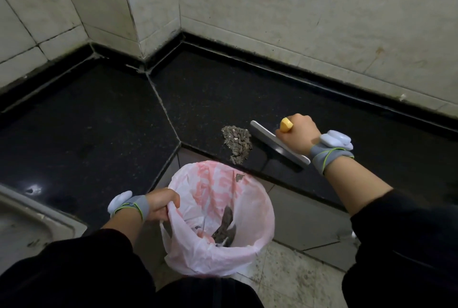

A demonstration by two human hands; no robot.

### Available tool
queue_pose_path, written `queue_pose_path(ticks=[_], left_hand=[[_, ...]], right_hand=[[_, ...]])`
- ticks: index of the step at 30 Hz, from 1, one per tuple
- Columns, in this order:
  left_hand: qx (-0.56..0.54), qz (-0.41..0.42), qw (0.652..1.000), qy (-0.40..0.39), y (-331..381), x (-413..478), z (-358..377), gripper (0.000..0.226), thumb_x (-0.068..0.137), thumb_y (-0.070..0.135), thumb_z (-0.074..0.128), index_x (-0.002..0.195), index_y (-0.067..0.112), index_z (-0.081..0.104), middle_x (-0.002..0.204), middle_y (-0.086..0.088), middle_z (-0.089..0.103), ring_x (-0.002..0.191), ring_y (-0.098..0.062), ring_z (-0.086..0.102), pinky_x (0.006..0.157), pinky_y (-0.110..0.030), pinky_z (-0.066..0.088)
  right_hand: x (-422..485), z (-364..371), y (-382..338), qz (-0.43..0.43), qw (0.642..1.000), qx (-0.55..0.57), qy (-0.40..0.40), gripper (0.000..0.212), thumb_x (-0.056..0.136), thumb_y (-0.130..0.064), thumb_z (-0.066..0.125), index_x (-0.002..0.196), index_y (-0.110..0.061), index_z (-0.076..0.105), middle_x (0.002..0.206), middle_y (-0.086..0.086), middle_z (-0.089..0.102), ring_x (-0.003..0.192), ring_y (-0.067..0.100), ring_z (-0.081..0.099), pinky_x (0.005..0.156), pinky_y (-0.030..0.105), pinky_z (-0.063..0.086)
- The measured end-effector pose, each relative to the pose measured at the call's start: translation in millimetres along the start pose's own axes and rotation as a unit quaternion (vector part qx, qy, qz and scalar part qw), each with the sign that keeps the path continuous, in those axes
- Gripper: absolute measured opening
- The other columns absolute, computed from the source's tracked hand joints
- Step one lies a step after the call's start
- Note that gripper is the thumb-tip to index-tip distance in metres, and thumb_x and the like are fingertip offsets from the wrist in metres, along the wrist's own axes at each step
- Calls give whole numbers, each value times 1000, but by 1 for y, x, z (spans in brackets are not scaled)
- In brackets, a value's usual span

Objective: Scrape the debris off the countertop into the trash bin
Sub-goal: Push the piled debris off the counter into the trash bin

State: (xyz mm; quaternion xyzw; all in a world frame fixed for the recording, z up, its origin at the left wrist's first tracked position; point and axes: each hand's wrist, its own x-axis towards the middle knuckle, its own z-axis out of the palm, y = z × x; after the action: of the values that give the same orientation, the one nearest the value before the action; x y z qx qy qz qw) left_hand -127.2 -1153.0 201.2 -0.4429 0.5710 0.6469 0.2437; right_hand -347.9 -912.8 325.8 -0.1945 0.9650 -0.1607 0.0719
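A small pile of grey-brown debris (237, 142) lies on the black countertop (99, 119), right at its front edge. Just right of the pile stands a scraper (266, 138) with a grey blade and a yellow handle, blade down on the counter. My right hand (298, 135) is closed around the handle. Below the edge sits the trash bin (220, 218), lined with a pink-and-white plastic bag that holds some dark scraps. My left hand (161, 204) grips the bag's left rim. A few bits of debris cling to the bag's far rim.
Tiled walls (272, 10) close off the back of the counter and form an inner corner. A white sink edge (32, 216) shows at the lower left. Speckled floor tiles (297, 278) lie under and right of the bin.
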Motion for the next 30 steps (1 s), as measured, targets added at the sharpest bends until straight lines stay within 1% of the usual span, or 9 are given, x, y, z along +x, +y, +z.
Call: queue_pose_path(ticks=[6, 8, 11, 15, 17, 21, 24, 27, 30], left_hand=[[15, -3, 1000, -4, 3, 1, -4, 16, 85, -9, 41, 86, -1, 55, 62, -17, 57, 49, -26, 57, 44, -23, 52], [30, -6, 999, 10, 1, 4, -8, 17, 79, -5, 48, 93, -3, 55, 66, -17, 54, 53, -27, 55, 53, -26, 50], [36, -12, 999, 14, 2, 8, -8, 19, 81, -7, 44, 96, -2, 55, 69, -18, 57, 59, -30, 56, 52, -25, 52], [22, -12, 1000, 11, 1, 13, -12, 37, 82, -9, 38, 117, -3, 50, 105, -31, 61, 92, -45, 62, 79, -46, 55], [21, -17, 1000, 6, 0, 15, -14, 44, 81, -9, 39, 124, -3, 46, 114, -32, 58, 101, -48, 60, 85, -51, 52], [2, -13, 1000, 11, 1, 13, -9, 31, 84, -9, 37, 111, -6, 51, 100, -24, 52, 84, -38, 57, 78, -43, 53], [6, -16, 1000, 13, 1, 10, -6, 20, 86, -9, 38, 94, 0, 54, 94, -22, 53, 71, -33, 56, 56, -32, 56], [4, -17, 1000, 19, 3, 8, -4, 18, 86, -10, 38, 86, 2, 52, 89, -21, 53, 67, -32, 55, 44, -30, 54], [7, -20, 1000, 16, 1, 14, -8, 19, 84, -10, 38, 93, -2, 53, 91, -21, 51, 69, -32, 55, 48, -33, 56]], right_hand=[[10, 17, -5, -50, 997, -50, -27, 14, 87, -23, 57, 81, -11, 61, 89, 19, 66, 90, 41, 60, 66, 34, 43], [7, 12, -5, -70, 994, -68, -57, 12, 87, -21, 57, 84, -10, 62, 88, 18, 65, 91, 41, 61, 68, 35, 47], [4, 1, 6, -94, 989, -78, -88, 23, 85, -22, 57, 99, -9, 69, 97, 16, 70, 94, 37, 63, 80, 41, 53], [-2, -11, 16, -126, 982, -78, -118, 22, 78, -24, 59, 89, -9, 70, 90, 12, 71, 88, 32, 65, 77, 41, 53], [-5, -18, 18, -131, 982, -69, -121, 20, 76, -26, 59, 80, -10, 70, 82, 9, 70, 78, 30, 61, 74, 39, 52], [-5, -23, 24, -90, 993, -24, -70, 24, 76, -27, 59, 59, -10, 57, 61, 7, 58, 59, 25, 47, 58, 34, 44], [-7, -13, 26, -77, 995, -48, -47, 28, 79, -25, 58, 55, -16, 46, 62, 7, 54, 63, 31, 51, 58, 31, 36], [-15, -5, 25, -90, 990, -83, -74, 16, 81, -26, 59, 78, -12, 67, 82, 14, 68, 82, 37, 61, 68, 36, 48], [-24, -6, 26, -113, 985, -82, -100, 23, 80, -26, 59, 91, -9, 70, 91, 14, 71, 88, 34, 64, 77, 42, 53]])
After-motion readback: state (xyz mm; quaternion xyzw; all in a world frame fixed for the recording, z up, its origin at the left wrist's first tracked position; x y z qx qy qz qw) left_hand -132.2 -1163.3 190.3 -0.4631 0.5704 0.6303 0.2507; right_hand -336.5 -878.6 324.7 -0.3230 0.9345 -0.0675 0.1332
